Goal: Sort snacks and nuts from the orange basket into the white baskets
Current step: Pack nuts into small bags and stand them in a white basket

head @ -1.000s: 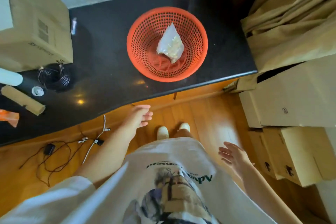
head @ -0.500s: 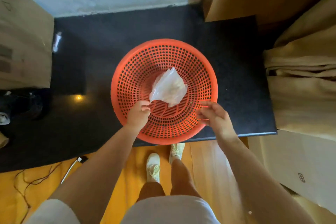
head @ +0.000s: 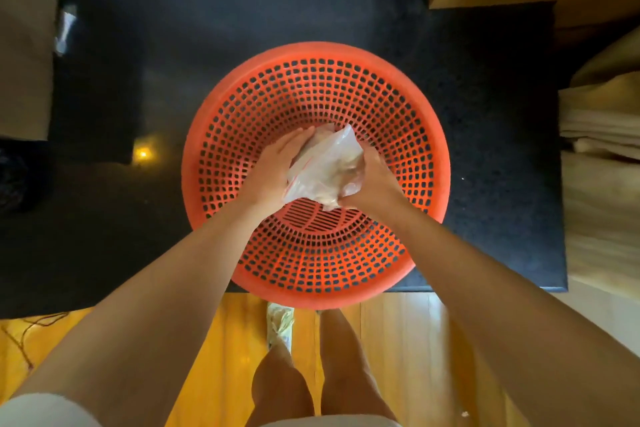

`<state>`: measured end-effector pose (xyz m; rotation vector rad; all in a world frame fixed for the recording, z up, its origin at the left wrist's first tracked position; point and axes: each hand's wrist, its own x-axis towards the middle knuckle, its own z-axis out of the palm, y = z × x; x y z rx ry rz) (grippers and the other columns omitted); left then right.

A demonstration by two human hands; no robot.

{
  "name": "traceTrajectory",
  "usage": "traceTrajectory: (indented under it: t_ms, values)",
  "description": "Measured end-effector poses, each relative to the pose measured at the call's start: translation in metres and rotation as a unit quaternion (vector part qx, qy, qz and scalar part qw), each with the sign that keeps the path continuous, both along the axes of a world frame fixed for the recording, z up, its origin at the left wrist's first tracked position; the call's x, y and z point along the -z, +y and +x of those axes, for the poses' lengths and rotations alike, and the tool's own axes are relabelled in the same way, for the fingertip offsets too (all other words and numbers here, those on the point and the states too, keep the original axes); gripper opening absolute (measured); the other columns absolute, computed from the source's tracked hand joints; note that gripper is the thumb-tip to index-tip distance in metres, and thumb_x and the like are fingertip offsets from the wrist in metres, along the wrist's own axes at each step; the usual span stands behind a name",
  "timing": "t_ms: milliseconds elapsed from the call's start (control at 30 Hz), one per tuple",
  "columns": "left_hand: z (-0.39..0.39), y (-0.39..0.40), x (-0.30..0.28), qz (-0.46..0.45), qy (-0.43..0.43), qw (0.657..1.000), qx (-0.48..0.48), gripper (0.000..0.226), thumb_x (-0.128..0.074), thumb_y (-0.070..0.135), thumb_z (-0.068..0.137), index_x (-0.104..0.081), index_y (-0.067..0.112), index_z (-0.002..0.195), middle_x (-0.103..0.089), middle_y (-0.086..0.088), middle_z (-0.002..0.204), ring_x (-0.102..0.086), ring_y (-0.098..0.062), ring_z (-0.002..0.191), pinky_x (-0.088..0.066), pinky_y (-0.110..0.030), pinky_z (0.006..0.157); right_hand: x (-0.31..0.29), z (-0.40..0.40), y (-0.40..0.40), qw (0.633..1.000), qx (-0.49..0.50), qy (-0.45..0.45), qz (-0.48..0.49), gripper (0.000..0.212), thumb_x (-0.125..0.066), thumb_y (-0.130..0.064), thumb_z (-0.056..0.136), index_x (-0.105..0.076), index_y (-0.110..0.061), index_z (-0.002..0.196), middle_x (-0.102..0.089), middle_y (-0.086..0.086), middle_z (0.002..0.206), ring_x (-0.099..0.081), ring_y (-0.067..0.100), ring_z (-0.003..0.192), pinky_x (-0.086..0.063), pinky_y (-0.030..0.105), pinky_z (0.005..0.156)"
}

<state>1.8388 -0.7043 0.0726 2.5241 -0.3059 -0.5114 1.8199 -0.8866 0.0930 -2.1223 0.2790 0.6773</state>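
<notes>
A round orange basket (head: 311, 80) sits on the black counter (head: 242, 10), its near rim over the counter's front edge. Inside it is a clear plastic bag of pale nuts (head: 325, 170). My left hand (head: 277, 166) presses against the bag's left side, fingers extended along it. My right hand (head: 372, 180) is wrapped around the bag's right side and bottom. Both hands hold the bag together above the basket's floor. No white basket is in view.
A cardboard box (head: 24, 45) stands at the left of the counter with a small clear wrapper (head: 65, 28) beside it. Tan curtains and boxes (head: 602, 149) crowd the right side. Below the counter is wooden floor (head: 398, 340) with my legs.
The view has come closer over the basket. Both hands went from its near rim into the basket and closed around the bag of nuts, one on each side.
</notes>
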Motion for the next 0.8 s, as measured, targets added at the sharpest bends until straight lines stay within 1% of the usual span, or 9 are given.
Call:
traceTrajectory:
  t_ms: [67, 133, 233, 300, 400, 500, 567, 667, 800]
  values:
    - [0.0, 0.001, 0.005, -0.009, -0.006, 1.0, -0.003, 0.03, -0.035, 0.054, 0.091, -0.046, 0.066, 0.116, -0.042, 0.042, 0.126, -0.035, 0.001, 0.133, -0.03, -0.011, 0.104, 0.006, 0.0, 0.001, 1.0, -0.003, -0.006, 0.007, 0.079, -0.076, -0.007, 0.064, -0.037, -0.015, 0.132, -0.05, 0.0, 0.11, -0.053, 0.018, 0.098, -0.039, 0.015, 0.068]
    - [0.002, 0.002, 0.008, -0.01, -0.031, 0.999, 0.019, 0.028, -0.037, 0.049, 0.092, -0.045, 0.065, 0.114, -0.047, 0.023, 0.139, -0.04, -0.005, 0.133, -0.034, -0.025, 0.111, 0.009, -0.001, 0.001, 1.0, 0.001, -0.009, 0.013, 0.075, -0.078, -0.006, 0.06, -0.041, -0.017, 0.124, -0.05, -0.005, 0.1, -0.054, 0.016, 0.088, -0.035, 0.01, 0.056]
    - [0.0, 0.002, 0.006, -0.119, 0.059, 0.99, -0.052, 0.044, -0.049, 0.018, 0.094, -0.047, 0.041, 0.132, -0.05, 0.003, 0.142, -0.046, -0.015, 0.131, -0.037, -0.038, 0.11, 0.013, -0.001, 0.001, 1.0, 0.016, -0.015, -0.01, 0.079, -0.081, -0.008, 0.054, -0.042, -0.02, 0.12, -0.05, -0.005, 0.092, -0.053, 0.018, 0.088, -0.039, 0.02, 0.064]
    - [-0.001, 0.001, 0.002, -0.153, 0.062, 0.983, -0.075, 0.043, -0.052, 0.017, 0.089, -0.052, 0.023, 0.132, -0.054, 0.002, 0.135, -0.051, -0.017, 0.124, -0.038, -0.032, 0.107, 0.012, -0.001, 0.0, 0.999, 0.03, -0.004, -0.025, 0.085, -0.085, -0.017, 0.046, -0.04, -0.026, 0.117, -0.051, -0.004, 0.092, -0.052, 0.02, 0.091, -0.041, 0.028, 0.07]
    - [-0.004, -0.006, -0.011, -0.179, 0.073, 0.971, -0.142, 0.049, -0.053, 0.037, 0.076, -0.06, 0.021, 0.121, -0.056, 0.016, 0.114, -0.053, -0.009, 0.109, -0.041, -0.027, 0.095, 0.0, -0.006, -0.001, 0.998, 0.052, 0.023, -0.002, 0.079, -0.085, -0.032, 0.039, -0.042, -0.033, 0.106, -0.06, -0.006, 0.096, -0.057, 0.016, 0.091, -0.046, 0.029, 0.072]
    - [-0.007, -0.012, -0.03, -0.242, 0.123, 0.944, -0.186, 0.029, -0.055, 0.011, 0.067, -0.065, 0.021, 0.091, -0.066, 0.015, 0.081, -0.063, -0.011, 0.08, -0.05, -0.021, 0.072, -0.021, -0.021, -0.001, 0.992, 0.111, 0.026, 0.054, 0.058, -0.087, -0.022, 0.047, -0.054, -0.028, 0.095, -0.064, -0.009, 0.09, -0.062, 0.014, 0.089, -0.05, 0.027, 0.073]
    - [-0.01, -0.015, -0.044, -0.293, 0.14, 0.924, -0.202, 0.02, -0.056, 0.005, 0.065, -0.061, 0.018, 0.079, -0.066, 0.0, 0.076, -0.064, -0.022, 0.077, -0.053, -0.033, 0.071, -0.04, -0.035, -0.002, 0.974, 0.164, 0.035, 0.154, 0.05, -0.083, -0.005, 0.057, -0.061, -0.015, 0.1, -0.07, 0.004, 0.095, -0.066, 0.018, 0.09, -0.053, 0.036, 0.083]
    - [-0.025, -0.015, -0.073, -0.35, 0.134, 0.894, -0.246, 0.032, -0.066, 0.009, 0.067, -0.058, 0.016, 0.097, -0.054, -0.032, 0.116, -0.055, -0.042, 0.111, -0.046, -0.052, 0.097, -0.078, -0.063, -0.007, 0.935, 0.224, 0.009, 0.276, 0.051, -0.073, 0.012, 0.066, -0.057, 0.0, 0.113, -0.067, 0.014, 0.098, -0.067, 0.019, 0.089, -0.054, 0.029, 0.081]
    - [-0.056, -0.002, -0.107, -0.396, 0.157, 0.877, -0.22, 0.054, -0.066, 0.005, 0.074, -0.051, 0.0, 0.126, -0.068, -0.007, 0.11, -0.066, -0.012, 0.103, -0.052, -0.021, 0.088, -0.119, -0.113, -0.009, 0.901, 0.264, 0.004, 0.345, 0.061, -0.069, 0.001, 0.062, -0.052, -0.004, 0.12, -0.063, 0.025, 0.113, -0.063, 0.033, 0.105, -0.053, 0.041, 0.09]
